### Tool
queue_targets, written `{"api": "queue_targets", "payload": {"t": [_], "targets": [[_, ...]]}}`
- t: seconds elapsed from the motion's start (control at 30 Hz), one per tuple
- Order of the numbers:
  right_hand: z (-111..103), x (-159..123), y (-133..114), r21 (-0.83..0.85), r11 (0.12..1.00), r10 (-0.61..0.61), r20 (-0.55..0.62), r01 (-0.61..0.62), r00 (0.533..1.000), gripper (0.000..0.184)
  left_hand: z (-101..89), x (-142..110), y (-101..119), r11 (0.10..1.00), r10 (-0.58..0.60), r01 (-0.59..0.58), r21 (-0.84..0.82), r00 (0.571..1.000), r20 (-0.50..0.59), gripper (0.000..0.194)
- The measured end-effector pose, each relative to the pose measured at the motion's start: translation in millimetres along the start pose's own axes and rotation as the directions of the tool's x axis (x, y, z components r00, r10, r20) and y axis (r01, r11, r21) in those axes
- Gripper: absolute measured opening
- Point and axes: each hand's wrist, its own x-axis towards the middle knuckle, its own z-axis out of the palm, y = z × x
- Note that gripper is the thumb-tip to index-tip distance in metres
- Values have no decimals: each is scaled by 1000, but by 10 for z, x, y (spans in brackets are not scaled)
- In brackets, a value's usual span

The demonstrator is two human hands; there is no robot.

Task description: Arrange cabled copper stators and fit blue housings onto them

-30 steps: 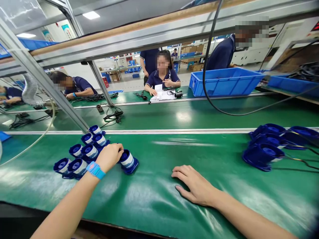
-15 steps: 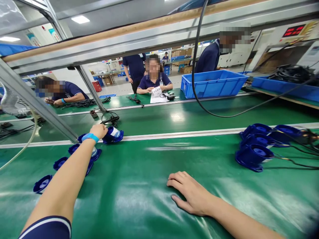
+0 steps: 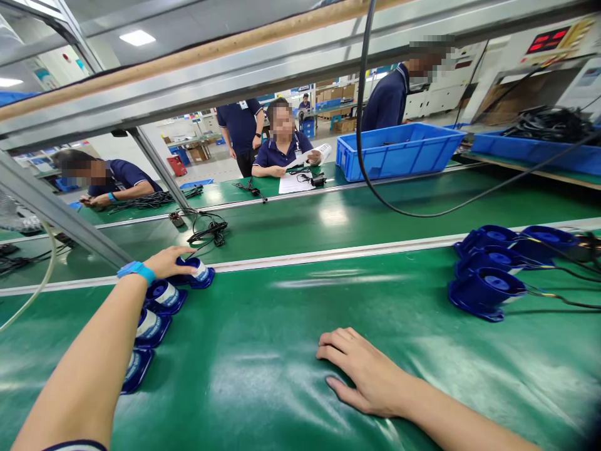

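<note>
My left hand [image 3: 169,263], with a blue band on the wrist, has its thumb and fingers around the farthest of several blue horn sirens [image 3: 203,274] by the metal rail. That siren stands on the green surface and has a white label. Nearer to me in the same row are another siren [image 3: 165,297], a third siren [image 3: 153,327] and one partly behind my forearm [image 3: 136,371]. My right hand [image 3: 364,373] rests palm down on the green mat [image 3: 263,388], fingers spread, holding nothing. A group of blue sirens with wires [image 3: 488,293] stands off to its right.
A metal rail [image 3: 328,254] runs across beyond the mat. Past it lie a black cable coil [image 3: 209,230] and a blue bin [image 3: 399,153]. A black cable [image 3: 360,125] hangs down in front. Co-workers sit and stand opposite; one holds a paper [image 3: 305,160].
My left hand has come left and nearer with the far siren, which now stands closer to the others in its row. My right hand stays put. The co-worker opposite has lifted a paper.
</note>
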Motion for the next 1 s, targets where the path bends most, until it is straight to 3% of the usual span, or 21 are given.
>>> {"api": "queue_targets", "payload": {"t": [0.07,0.13,0.3,0.47,0.67,0.87,1.0], "targets": [[-6,-4,-4,0,1000,0,0,0,1000,33,29,-22,-49,1000,13,-14,14,996,90,76],[-11,-4,-7,-1,1000,2,2,-2,1000,34,58,-29,-95,999,-28,23,39,991,131,76],[-15,6,-25,3,1000,7,7,-7,1000,33,44,-5,-225,993,-90,81,83,988,122,57],[-15,14,-28,7,1000,9,11,-9,1000,32,20,-18,-333,964,-243,229,139,965,99,55],[-28,17,-12,6,1000,9,11,-9,1000,33,37,-29,-312,992,-115,105,75,982,150,49],[-36,26,-21,5,1000,7,8,-7,1000,32,57,-6,-320,975,-208,197,97,971,116,51],[-31,16,-20,4,1000,7,11,-7,1000,32,31,-46,-290,994,-109,106,29,988,107,50]]}}
